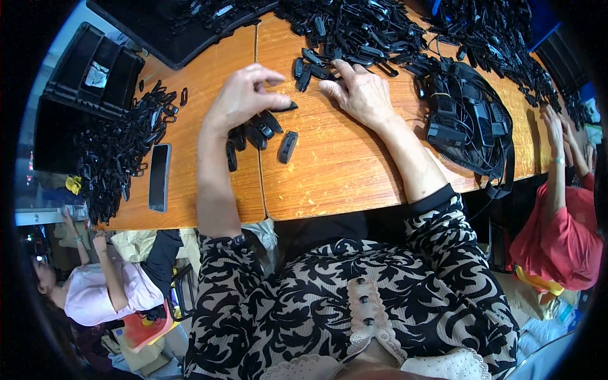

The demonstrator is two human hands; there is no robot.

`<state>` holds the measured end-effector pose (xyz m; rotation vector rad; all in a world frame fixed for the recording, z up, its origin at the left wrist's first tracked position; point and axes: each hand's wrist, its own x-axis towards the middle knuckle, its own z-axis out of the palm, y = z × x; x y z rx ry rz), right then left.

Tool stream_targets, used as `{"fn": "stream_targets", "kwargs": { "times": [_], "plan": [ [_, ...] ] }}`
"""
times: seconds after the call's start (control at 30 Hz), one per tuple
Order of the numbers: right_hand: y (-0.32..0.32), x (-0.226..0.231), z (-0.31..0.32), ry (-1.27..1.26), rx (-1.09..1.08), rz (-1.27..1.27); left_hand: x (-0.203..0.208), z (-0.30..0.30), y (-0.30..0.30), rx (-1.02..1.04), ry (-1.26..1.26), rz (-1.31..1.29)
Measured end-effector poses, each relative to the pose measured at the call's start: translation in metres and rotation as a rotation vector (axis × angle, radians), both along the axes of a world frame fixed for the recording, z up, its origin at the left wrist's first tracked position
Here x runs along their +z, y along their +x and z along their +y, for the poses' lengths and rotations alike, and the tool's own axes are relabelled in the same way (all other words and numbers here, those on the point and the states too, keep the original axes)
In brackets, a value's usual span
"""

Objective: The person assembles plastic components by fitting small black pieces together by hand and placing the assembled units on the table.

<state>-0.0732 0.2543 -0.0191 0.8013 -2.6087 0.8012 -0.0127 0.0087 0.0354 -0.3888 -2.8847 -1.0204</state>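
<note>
My left hand hovers over the wooden table with its fingers curved and thumb apart. Beside its thumb tip shows the pointed end of a small black plastic part; the hand hides how they meet. Several narrow black plastic pieces lie below that hand, and a single black piece rests just right of them. My right hand is at the near edge of a large heap of similar black parts. Its thumb and index finger are spread, with the fingertips at the loose pieces.
A dark phone lies left, beside another heap of black parts and black bins. Black mesh bag with devices and cables sits right. A dark tray stands far left. People in pink and red sit either side.
</note>
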Motion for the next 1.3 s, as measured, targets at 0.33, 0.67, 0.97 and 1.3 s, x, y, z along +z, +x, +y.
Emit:
{"fn": "stream_targets", "kwargs": {
  "times": [0.33,0.67,0.97,1.3],
  "plan": [
    [0.001,-0.002,0.008,0.052,0.014,0.035,-0.028,0.050,-0.016,0.166,-0.463,0.307],
    [0.014,0.020,-0.001,-0.677,0.412,-0.989,-0.045,0.036,-0.003,0.074,0.236,0.109],
    [0.014,0.015,-0.002,-0.686,0.406,-1.027,-0.038,0.041,-0.001,0.043,0.243,0.023],
    [0.018,0.017,-0.005,-0.649,0.346,-0.988,-0.039,0.042,-0.001,0.104,0.301,-0.026]
  ]
}}
